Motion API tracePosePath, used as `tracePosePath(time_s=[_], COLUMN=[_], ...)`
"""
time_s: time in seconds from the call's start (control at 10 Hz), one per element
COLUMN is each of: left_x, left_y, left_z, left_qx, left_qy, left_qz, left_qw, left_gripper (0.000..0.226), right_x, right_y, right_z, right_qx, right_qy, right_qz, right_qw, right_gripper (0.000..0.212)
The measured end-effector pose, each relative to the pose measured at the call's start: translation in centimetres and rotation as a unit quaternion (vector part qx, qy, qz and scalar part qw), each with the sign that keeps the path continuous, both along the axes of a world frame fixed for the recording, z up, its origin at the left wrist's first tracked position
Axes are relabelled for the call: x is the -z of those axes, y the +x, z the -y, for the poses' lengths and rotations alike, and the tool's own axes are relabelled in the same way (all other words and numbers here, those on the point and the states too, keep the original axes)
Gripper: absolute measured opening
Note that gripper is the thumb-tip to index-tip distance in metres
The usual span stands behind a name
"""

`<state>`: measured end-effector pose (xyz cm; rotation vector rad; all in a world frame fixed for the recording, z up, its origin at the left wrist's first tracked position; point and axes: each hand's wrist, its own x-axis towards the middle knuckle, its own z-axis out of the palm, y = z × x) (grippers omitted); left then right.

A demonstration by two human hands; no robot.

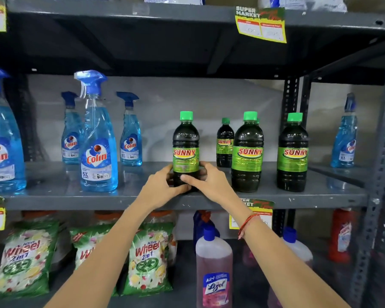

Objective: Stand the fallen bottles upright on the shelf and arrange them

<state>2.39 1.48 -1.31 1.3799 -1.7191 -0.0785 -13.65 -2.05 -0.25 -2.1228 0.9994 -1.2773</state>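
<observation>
Grey metal shelving filled the view, its middle shelf point(53, 200) smooth and faintly reflective; price tags at the left edge were cut off, and goods on the top tier showed only their undersides; a blue spray bottle point(2, 134) at far left was cropped, and a small dark bottle point(225, 142) stood partly hidden behind a larger one point(247, 152). Four dark plastic bottles with green screw caps and glossy green labels stood upright; ribbed near the base, rounded at the shoulder. Near the shelf's front edge, the leftmost dark bottle point(185, 141) stood upright with both hands around its lower part; the left hand point(159, 187) wrapped its left side, the right hand point(209, 181) its right side, thumb across the front; each grip closed against the bottle, covering its base.
</observation>
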Motion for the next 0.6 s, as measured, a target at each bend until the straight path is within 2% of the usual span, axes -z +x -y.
tracePosePath(time_s=[0.3,0.4,0.5,0.6], left_x=[0.5,0.6,0.5,0.5], left_y=[0.2,0.3,0.2,-0.4], left_z=[-0.1,0.1,-0.2,-0.4], left_qx=[-0.008,-0.011,-0.015,-0.028], left_qy=[-0.022,-0.029,-0.030,-0.080], left_qz=[-0.006,-0.001,0.011,-0.059], left_qw=[1.000,1.000,0.999,0.995], left_gripper=[0.065,0.057,0.055,0.069], right_x=[-0.3,-0.2,-0.2,0.2], right_y=[-0.4,-0.5,-0.5,-1.0], right_z=[0.0,0.3,-0.7,-1.3], right_qx=[-0.033,-0.031,-0.013,0.060], right_qy=[0.019,0.013,-0.006,-0.104], right_qz=[-0.045,-0.060,-0.049,0.014], right_qw=[0.998,0.998,0.999,0.993], right_gripper=[0.054,0.056,0.062,0.069])
